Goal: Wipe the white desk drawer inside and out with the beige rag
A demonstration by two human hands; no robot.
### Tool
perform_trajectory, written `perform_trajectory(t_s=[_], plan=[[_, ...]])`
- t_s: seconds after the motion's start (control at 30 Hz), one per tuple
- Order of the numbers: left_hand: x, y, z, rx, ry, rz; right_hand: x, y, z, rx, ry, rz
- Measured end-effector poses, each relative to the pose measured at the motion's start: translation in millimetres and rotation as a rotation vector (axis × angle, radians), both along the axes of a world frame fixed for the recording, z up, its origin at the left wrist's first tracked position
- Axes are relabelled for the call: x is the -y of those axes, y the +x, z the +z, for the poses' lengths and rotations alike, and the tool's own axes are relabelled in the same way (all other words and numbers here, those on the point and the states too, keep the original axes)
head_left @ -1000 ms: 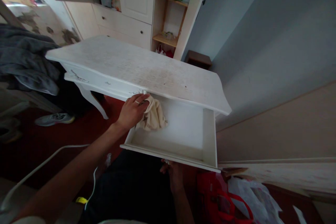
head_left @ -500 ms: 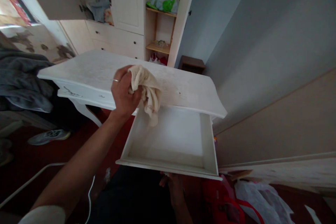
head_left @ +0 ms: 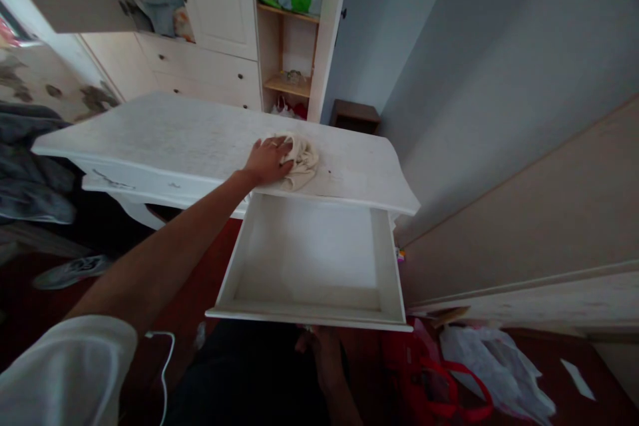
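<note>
My left hand [head_left: 269, 161] is closed over a cream cloth [head_left: 303, 163], pressing it bunched up on the top of a white desk [head_left: 200, 133]. A ring shows on one of its fingers. In front of the desk, an open white drawer [head_left: 309, 253] sticks out toward me, with nothing inside. Below the middle of the drawer's front edge is my right hand [head_left: 322, 349]. Its fingers are curled at a small pale piece that looks like the drawer handle [head_left: 307, 329], mostly hidden by the front panel.
A white cabinet [head_left: 219, 6] with shelves and bags stands behind the desk. Grey clothing [head_left: 32, 166] hangs at the left, above a shoe [head_left: 72, 271]. On the floor at the right lie a red bag [head_left: 417, 373] and a white plastic bag [head_left: 494, 366]. A white cable [head_left: 164, 366] runs at lower left.
My left hand has brought the cloth down from above the drawer's back edge onto the desk top. The hanging cloth is now bunched flat. My right hand stays at the drawer front.
</note>
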State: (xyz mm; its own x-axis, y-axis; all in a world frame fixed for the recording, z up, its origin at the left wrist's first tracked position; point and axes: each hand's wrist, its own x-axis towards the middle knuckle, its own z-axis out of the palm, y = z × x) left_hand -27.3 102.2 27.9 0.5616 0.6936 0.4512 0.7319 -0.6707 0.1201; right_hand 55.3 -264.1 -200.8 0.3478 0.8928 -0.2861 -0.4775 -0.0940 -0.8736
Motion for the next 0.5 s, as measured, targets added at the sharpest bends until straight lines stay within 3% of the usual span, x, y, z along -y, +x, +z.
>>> perform_trajectory(t_s=[0.1,0.23,0.33,0.5], plan=[[2,-4,-23.3,-0.113,-0.105,0.021,1,1,-3.0,0.000,-0.006,0.011],[10,-4,-21.2,-0.203,-0.178,0.038,-1,4,0.8,-0.017,-0.011,0.034],[17,0,-18.6,-0.148,-0.197,0.149,-1,4,5.4,-0.035,-0.009,0.027],[16,-2,-31.2,-0.052,-0.107,0.153,3,0,12.5,-0.060,-0.054,0.023]])
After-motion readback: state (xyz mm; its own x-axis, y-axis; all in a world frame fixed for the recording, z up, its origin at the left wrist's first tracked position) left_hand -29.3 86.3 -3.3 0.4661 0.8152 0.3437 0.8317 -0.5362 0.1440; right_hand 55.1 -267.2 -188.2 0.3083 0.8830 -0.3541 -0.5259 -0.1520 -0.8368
